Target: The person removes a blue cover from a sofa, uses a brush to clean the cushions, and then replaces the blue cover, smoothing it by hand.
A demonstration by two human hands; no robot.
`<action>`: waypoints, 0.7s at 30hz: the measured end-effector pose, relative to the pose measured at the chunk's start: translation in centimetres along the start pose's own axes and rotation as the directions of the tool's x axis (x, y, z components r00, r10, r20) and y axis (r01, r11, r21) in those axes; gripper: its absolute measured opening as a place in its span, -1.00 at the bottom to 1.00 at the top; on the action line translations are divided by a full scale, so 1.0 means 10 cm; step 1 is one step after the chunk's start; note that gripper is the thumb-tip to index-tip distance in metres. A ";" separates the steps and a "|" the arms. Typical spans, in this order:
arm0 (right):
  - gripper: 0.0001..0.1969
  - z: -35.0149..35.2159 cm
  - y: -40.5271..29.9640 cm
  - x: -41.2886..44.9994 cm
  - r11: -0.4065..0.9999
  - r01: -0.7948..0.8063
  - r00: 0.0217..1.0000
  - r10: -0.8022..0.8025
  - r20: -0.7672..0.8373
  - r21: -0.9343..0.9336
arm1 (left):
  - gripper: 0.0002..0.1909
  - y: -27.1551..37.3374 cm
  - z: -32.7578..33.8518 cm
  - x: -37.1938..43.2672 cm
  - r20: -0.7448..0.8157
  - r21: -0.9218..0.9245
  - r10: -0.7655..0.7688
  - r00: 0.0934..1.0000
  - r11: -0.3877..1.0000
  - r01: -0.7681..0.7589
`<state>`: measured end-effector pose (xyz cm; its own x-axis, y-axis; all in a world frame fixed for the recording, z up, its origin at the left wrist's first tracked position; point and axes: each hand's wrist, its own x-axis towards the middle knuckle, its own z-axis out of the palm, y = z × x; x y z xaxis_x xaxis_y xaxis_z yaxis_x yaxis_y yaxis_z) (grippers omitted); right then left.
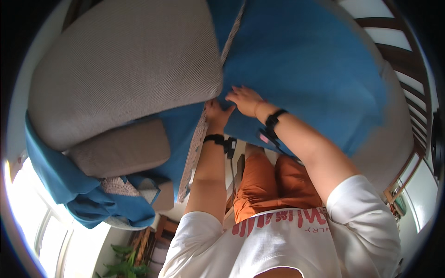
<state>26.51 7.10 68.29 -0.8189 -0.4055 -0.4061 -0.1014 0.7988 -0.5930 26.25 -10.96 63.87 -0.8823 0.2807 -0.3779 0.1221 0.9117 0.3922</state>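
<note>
A blue fabric cover (299,69) with lace-edged trim spreads over the sofa seat in front of me. My left hand (216,113) is at the lace trim (195,149), right by the lower corner of a large grey ribbed cushion (132,59). Its thumb stands apart, while the fingertips are partly hidden at the cushion corner, so any grip on the fabric is unclear. Slightly blurred, my right hand (246,100) is over the blue cover just right of that corner, fingers apart and holding nothing visible. Both wrists wear black straps with small devices.
A smaller grey cushion or armrest (121,149) lies below the large one. More blue fabric (104,201) hangs bunched at the left. Grey upholstery (386,146) shows at right, beside dark wooden slats (399,52). A plant (127,260) and a bright window (41,215) are lower left.
</note>
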 end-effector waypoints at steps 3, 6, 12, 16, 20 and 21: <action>-0.54 -0.12 0.23 -0.95 0.931 -0.247 0.966 0.259 -0.013 0.268 | 0.07 -0.04 -0.18 0.12 0.231 -0.107 -0.042 0.972 0.992 0.068; -0.57 -0.38 0.34 -1.67 0.685 -0.501 0.823 0.567 0.045 0.529 | 0.10 -0.20 -0.41 0.23 0.411 -0.194 -0.168 0.896 0.944 0.266; -0.60 -0.57 1.53 -3.07 0.618 -0.578 0.538 0.780 -0.321 0.532 | 0.09 1.05 -0.40 -0.03 0.531 -0.156 -0.279 0.800 0.896 0.416; -0.62 -1.15 2.19 -3.63 0.536 -0.687 0.408 0.843 -0.350 0.490 | 0.02 1.72 -0.47 -0.34 0.666 -0.278 -0.097 0.740 0.888 0.367; -0.67 -1.14 2.98 -4.31 0.534 -0.789 0.376 0.811 -0.448 0.304 | -0.05 2.45 -0.24 -0.69 0.720 -0.315 -0.071 0.691 0.853 0.416; -0.67 -1.16 3.16 -4.41 0.548 -0.779 0.391 0.805 -0.446 0.307 | -0.08 2.56 -0.14 -0.75 0.691 -0.325 -0.082 0.718 0.853 0.409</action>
<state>52.81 55.41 75.50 -0.6535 0.6831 -0.3260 0.7553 0.6168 -0.2216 35.37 9.84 77.98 -0.3298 0.3342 -0.8829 -0.4045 0.7950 0.4520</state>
